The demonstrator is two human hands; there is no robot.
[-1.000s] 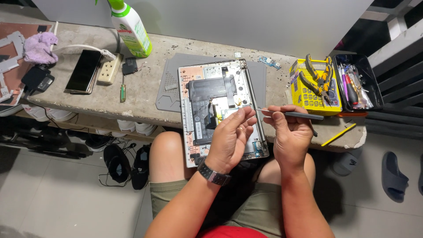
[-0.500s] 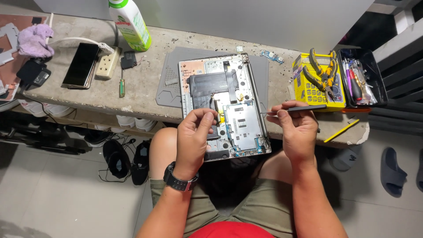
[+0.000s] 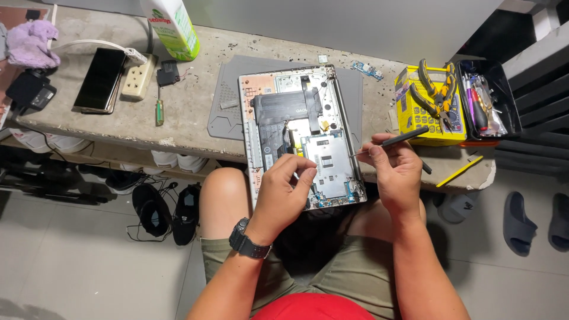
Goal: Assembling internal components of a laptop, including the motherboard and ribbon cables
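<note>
While sitting at the table (image 3: 189,112): left hand (image 3: 284,192) pinching down to steady the opened laptop (image 3: 299,133) on the gray mat (image 3: 228,101), right hand (image 3: 394,172) closed around a thin screwdriver (image 3: 391,141), tip aimed inside.

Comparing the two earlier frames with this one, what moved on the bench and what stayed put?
The left hand has slid from the middle of the opened laptop down to its near-left edge, fingertips pinched there. The right hand keeps its grip on the slim dark tool, tip near the laptop's right edge, and has barely shifted. The laptop, grey mat, phone and yellow box with pliers lie as before.
</note>
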